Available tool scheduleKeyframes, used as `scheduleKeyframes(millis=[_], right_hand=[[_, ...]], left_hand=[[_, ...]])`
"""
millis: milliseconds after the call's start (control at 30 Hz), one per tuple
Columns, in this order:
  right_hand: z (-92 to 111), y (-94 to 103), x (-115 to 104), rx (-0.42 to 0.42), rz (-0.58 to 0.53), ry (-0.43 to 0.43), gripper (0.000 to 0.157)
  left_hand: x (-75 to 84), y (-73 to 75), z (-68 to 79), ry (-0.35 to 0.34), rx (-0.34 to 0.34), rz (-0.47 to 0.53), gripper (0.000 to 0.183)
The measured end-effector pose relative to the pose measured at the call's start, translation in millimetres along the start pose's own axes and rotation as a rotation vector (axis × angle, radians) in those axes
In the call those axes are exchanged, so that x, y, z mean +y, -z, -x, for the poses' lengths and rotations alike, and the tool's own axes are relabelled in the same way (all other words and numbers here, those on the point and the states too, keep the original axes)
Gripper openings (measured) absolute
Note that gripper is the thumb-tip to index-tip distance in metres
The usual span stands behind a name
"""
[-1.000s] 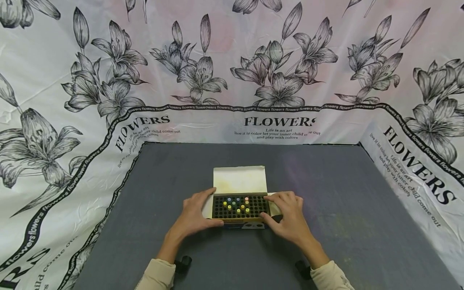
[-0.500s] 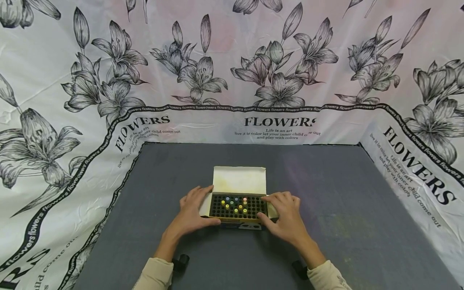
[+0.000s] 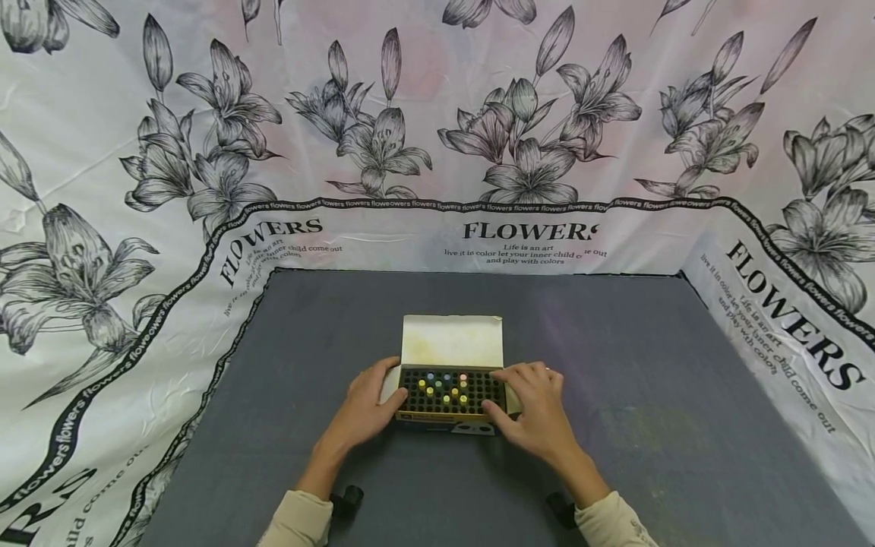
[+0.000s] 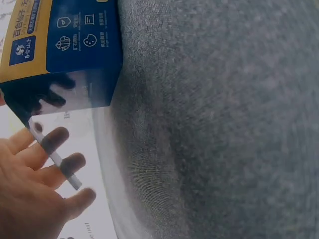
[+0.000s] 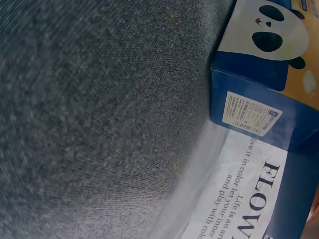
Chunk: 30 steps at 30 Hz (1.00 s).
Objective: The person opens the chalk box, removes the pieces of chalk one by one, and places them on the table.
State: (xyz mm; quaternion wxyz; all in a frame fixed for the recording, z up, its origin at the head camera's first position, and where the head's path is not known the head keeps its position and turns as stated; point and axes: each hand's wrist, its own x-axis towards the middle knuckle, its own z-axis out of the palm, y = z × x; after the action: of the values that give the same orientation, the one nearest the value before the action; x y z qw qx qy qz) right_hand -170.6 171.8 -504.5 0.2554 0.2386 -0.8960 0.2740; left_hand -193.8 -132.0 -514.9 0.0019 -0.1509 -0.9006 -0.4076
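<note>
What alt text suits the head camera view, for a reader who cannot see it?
A left hand and a right hand rest at both ends of an open box on a grey table, its lid folded back; coloured tips fill some dark holes. Behind hangs a white floral cloth.

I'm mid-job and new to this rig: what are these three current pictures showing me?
There is no robot here, just a person working bare-handed. The largest picture comes from a head-worn camera looking forward and down; the other two come from cameras on the left and right wrists. On the grey table stands an open box, its lid raised at the back. Inside is a dark grid of holes, some holding small coloured pieces. The right hand holds the box's right end; the left hand is at its left end, fingers spread beside the side flap. A flower-printed cloth hangs behind.
</note>
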Motion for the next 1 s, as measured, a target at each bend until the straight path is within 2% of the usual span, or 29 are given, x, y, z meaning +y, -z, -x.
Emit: scheduleKeyframes(millis=[267, 500, 600, 733, 833, 1000], right_hand=[[0.5, -1.3, 0.1, 0.005, -0.003, -0.008, 0.041], [1.0, -3.9, 0.2, -0.002, 0.011, -0.009, 0.041], [1.4, -4.0, -0.1, -0.003, 0.015, -0.013, 0.041], [1.6, -4.1, -0.4, -0.006, 0.019, -0.018, 0.041], [1.5, -4.4, -0.9, -0.012, 0.023, -0.022, 0.041], [0.8, -5.7, -2.3, -0.011, 0.030, -0.024, 0.040]], left_hand=[[2.4, -2.3, 0.8, 0.059, -0.042, 0.031, 0.057], [2.1, -3.8, 0.7, 0.055, -0.047, 0.095, 0.066], [2.3, -4.3, 1.4, 0.013, -0.029, 0.058, 0.065], [2.6, -5.4, 1.8, -0.039, 0.007, -0.044, 0.057], [2.1, -6.4, 1.9, -0.035, 0.023, -0.075, 0.054], [1.2, -6.4, 2.1, -0.009, 0.027, -0.068, 0.054]])
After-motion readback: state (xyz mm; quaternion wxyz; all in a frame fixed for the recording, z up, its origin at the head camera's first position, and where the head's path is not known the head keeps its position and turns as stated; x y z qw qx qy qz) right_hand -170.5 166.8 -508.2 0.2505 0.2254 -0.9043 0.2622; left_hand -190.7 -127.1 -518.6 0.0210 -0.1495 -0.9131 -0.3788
